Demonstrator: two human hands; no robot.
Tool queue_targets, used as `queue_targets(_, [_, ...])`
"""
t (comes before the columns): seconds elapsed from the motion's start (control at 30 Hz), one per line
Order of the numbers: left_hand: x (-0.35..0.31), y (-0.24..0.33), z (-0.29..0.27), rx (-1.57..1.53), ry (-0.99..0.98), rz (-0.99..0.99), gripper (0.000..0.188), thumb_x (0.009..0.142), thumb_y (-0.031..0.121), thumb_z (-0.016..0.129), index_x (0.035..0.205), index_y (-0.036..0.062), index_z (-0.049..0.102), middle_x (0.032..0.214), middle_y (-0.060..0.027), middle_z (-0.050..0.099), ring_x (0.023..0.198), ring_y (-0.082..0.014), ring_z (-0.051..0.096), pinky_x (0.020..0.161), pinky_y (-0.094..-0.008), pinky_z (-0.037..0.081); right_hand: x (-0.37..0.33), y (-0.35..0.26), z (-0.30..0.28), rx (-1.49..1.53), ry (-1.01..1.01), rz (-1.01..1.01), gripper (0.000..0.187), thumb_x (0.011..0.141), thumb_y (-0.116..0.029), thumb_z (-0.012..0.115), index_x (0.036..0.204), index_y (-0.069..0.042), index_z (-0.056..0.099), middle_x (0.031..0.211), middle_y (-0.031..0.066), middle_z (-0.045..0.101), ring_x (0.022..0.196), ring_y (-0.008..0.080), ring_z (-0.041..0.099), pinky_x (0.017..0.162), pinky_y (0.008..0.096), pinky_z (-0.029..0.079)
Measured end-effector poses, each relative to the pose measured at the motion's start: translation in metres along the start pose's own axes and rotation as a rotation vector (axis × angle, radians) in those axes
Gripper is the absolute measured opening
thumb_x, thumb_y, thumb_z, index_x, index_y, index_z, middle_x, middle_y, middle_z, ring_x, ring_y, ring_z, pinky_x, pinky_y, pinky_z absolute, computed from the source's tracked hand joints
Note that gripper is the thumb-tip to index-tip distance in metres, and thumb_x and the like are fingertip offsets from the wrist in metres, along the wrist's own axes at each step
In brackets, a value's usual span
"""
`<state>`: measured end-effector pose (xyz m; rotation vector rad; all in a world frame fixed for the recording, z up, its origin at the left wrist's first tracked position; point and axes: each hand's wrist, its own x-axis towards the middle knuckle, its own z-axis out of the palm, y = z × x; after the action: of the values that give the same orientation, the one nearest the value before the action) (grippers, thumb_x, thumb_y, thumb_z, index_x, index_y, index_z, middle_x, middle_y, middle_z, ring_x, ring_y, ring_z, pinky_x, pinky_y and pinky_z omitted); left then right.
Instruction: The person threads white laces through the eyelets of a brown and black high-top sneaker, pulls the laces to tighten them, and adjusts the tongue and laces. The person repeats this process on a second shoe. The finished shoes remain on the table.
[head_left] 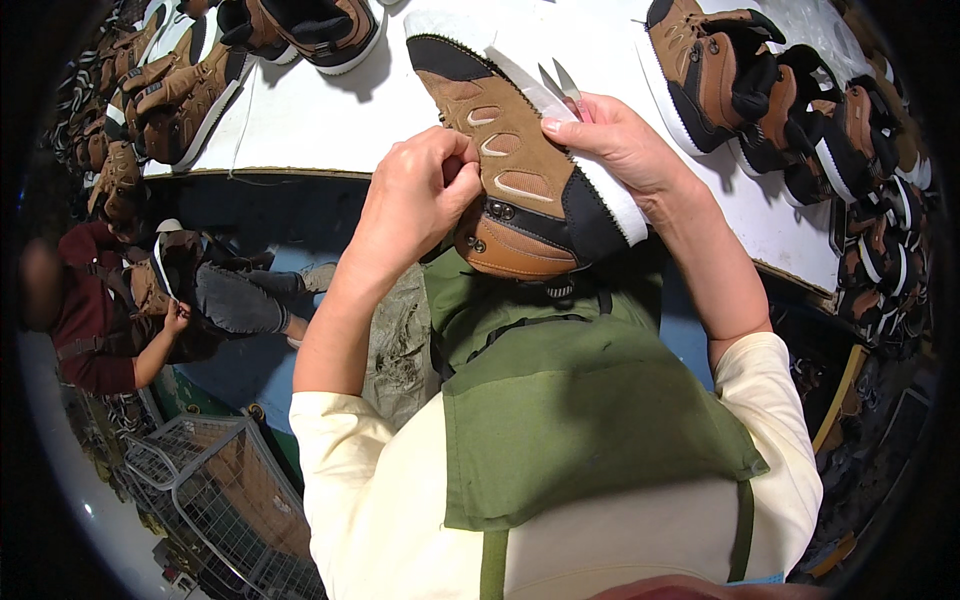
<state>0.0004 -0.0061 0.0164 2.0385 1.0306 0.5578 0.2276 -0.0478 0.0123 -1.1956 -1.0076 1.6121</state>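
A brown hiking shoe (pixel 540 205) with black toe and heel parts and a white sole edge lies tilted on its side between my hands, toe pointing away. My right hand (pixel 625 145) grips it along the sole, thumb on the brown side. Tucked in that same hand are small thread snips (pixel 566 88) with a reddish handle, blades spread and pointing away. My left hand (pixel 422 190) is closed at the lacing side, thumb and forefinger pinched together. Whatever lies in that pinch is too small to make out.
A white table (pixel 320 125) carries similar shoes (pixel 190 105) at the left and more shoes (pixel 700 75) at the right. At the left, a seated co-worker (pixel 110 310) in dark red handles another shoe. A wire cart (pixel 235 500) stands at the lower left.
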Motion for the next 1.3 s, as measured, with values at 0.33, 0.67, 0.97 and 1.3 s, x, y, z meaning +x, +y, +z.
queue_targets(0.33, [0.002,-0.007,-0.005,-0.139,-0.070,-0.096,0.010,0.087,0.008,0.061,0.090,-0.0019,0.061,0.075,-0.0006,0.057,0.070,-0.0069,0.052,0.061,-0.0238,0.045,-0.027,-0.023,0.025,-0.864,0.470,-0.682,0.041,0.097,-0.026,0.057,0.127,0.002,0.054,0.087,0.0076,0.056,0.068,0.0128,0.053,0.061,0.0277,0.045])
queue_targets(0.67, [0.004,-0.006,-0.003,-0.134,-0.064,-0.068,0.009,0.087,0.008,0.061,0.087,-0.0010,0.060,0.073,0.0000,0.056,0.067,-0.0057,0.050,0.060,-0.0232,0.044,-0.028,-0.006,0.048,-1.343,0.349,-0.682,0.027,0.088,-0.020,0.066,0.108,-0.002,0.063,0.080,0.0088,0.058,0.067,0.0249,0.061,0.058,0.0353,0.048])
queue_targets(0.97, [0.004,-0.006,-0.001,-0.126,-0.031,-0.072,0.008,0.086,0.007,0.061,0.085,-0.0008,0.060,0.072,0.0007,0.056,0.067,-0.0059,0.050,0.057,-0.0233,0.044,-0.027,-0.004,0.052,-1.596,0.342,-0.751,0.015,0.077,-0.014,0.067,0.089,-0.006,0.065,0.075,0.0042,0.055,0.074,0.0190,0.058,0.066,0.0331,0.042])
queue_targets(1.3, [0.003,-0.010,0.000,-0.160,-0.008,-0.044,0.008,0.086,0.006,0.061,0.086,-0.0010,0.061,0.073,0.0011,0.056,0.067,-0.0054,0.050,0.057,-0.0225,0.044,-0.022,-0.004,0.058,-1.608,0.343,-0.840,0.007,0.071,-0.008,0.062,0.077,-0.005,0.064,0.072,0.0035,0.055,0.072,0.0177,0.057,0.065,0.0318,0.040])
